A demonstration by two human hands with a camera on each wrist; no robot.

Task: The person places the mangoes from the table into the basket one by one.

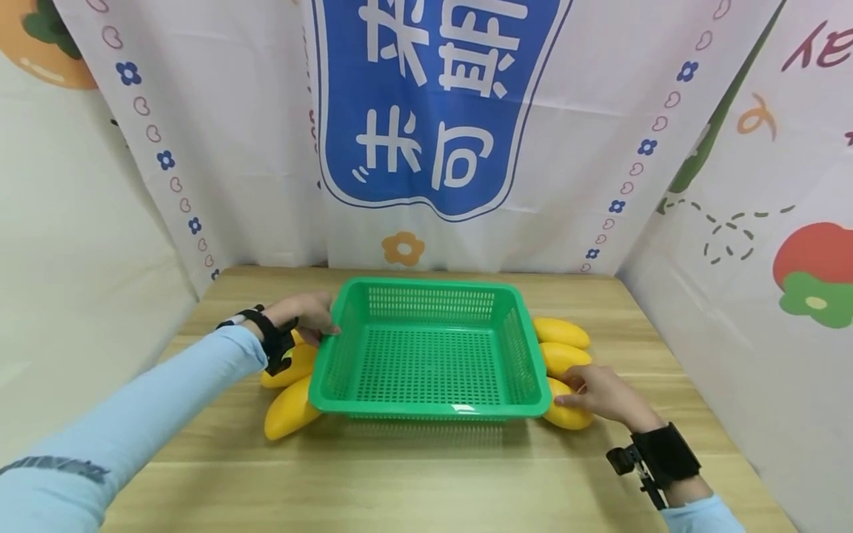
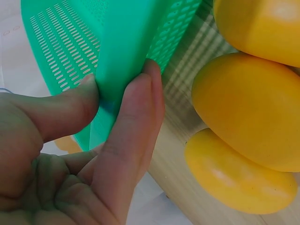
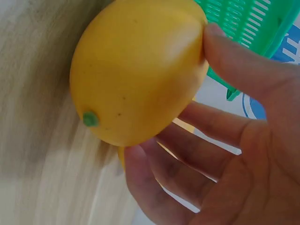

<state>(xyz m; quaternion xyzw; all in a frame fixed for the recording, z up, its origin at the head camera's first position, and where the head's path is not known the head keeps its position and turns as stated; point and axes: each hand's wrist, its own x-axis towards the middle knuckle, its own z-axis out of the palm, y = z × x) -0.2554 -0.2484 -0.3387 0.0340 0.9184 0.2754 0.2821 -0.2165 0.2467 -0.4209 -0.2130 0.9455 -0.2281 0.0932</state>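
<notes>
tabletop, basket between mangoes, left fingers pinching rim, right fingers seemingly gripping mango

Looking bright and evenly lit in the head view, seemingly from above; glinting white on the near rim of the green basket; casting soft shade onto the wooden table; washing out detail along the left wall; looking dimmer and softer in both wrist views; leaving glossy patches on the yellow fruits; blurring wood grain in the right one.
</notes>
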